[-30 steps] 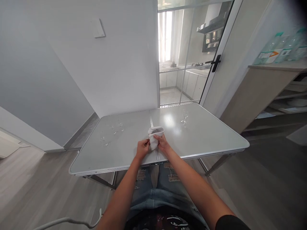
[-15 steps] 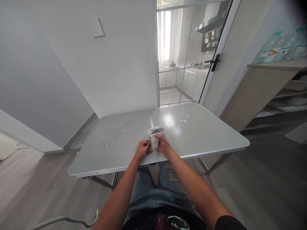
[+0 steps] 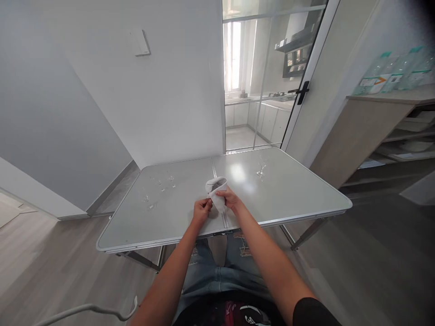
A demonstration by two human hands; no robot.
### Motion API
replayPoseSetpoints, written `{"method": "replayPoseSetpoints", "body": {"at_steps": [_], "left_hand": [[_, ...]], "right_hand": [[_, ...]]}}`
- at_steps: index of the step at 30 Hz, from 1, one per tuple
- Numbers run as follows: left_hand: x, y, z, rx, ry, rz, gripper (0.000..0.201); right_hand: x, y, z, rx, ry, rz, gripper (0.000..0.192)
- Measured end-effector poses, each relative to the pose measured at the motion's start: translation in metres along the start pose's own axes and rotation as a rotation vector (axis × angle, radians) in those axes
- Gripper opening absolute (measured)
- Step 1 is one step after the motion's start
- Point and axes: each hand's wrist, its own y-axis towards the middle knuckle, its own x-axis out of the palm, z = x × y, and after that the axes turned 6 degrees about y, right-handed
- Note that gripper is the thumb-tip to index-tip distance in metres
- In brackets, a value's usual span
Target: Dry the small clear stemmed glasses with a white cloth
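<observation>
A white cloth (image 3: 219,199) is bunched above the table near its front edge, folded over into a hollow at the top. My right hand (image 3: 230,198) is closed on its right side, thumb lying over the front. At the cloth's lower left, my left hand (image 3: 202,210) has its fingers pinched together; what lies between them is too small and hidden to make out. Whether the cloth wraps something cannot be seen. Several clear stemmed glasses stand on the left half of the table, one glass (image 3: 171,179) among them. Another clear glass (image 3: 261,170) is at the right rear.
The grey folding table (image 3: 292,194) has a metal rim and a centre seam. Behind it are a white wall and a glass door (image 3: 251,90) with a black handle. Plastic bottles (image 3: 377,77) stand on a wooden shelf unit (image 3: 367,131) at right. A pale cable (image 3: 91,308) shows lower left.
The cloth has turned and tilted, its hollow top shifting left and a pointed end now hanging lower. My right hand has moved slightly with it. The left hand keeps its pinch nearby.
</observation>
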Motion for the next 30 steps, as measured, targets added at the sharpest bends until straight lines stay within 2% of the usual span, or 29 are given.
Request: {"method": "replayPoseSetpoints", "body": {"at_steps": [3,5,8,12,15,17,23,26,30], "left_hand": [[-0.002,-0.002,0.004,0.008,-0.004,0.011,0.057],[-0.002,-0.002,0.005,0.023,0.026,0.020,0.056],[0.000,-0.002,0.006,0.053,0.092,0.057,0.051],[0.004,-0.005,0.006,0.115,0.198,0.170,0.037],[0.006,-0.007,0.006,0.163,0.272,0.219,0.031],[0.005,-0.007,0.006,0.150,0.266,0.210,0.032],[-0.003,-0.002,0.003,0.053,0.074,0.073,0.046],[-0.002,0.000,0.000,0.051,0.059,0.041,0.049],[0.001,0.000,-0.004,0.017,0.066,0.045,0.047]], "right_hand": [[-0.007,0.003,0.006,0.060,0.048,-0.076,0.052],[-0.007,0.004,0.012,0.013,0.072,-0.057,0.051],[-0.001,0.004,0.021,-0.078,0.069,0.044,0.045],[0.005,0.006,0.028,-0.155,0.004,0.210,0.036],[0.005,0.006,0.030,-0.157,0.011,0.238,0.037],[0.003,0.006,0.030,-0.130,0.030,0.200,0.041],[-0.006,0.001,0.028,-0.071,0.065,0.048,0.052],[-0.007,0.002,0.028,-0.089,0.074,0.067,0.052],[-0.004,0.006,0.030,-0.091,0.058,0.127,0.041]]}}
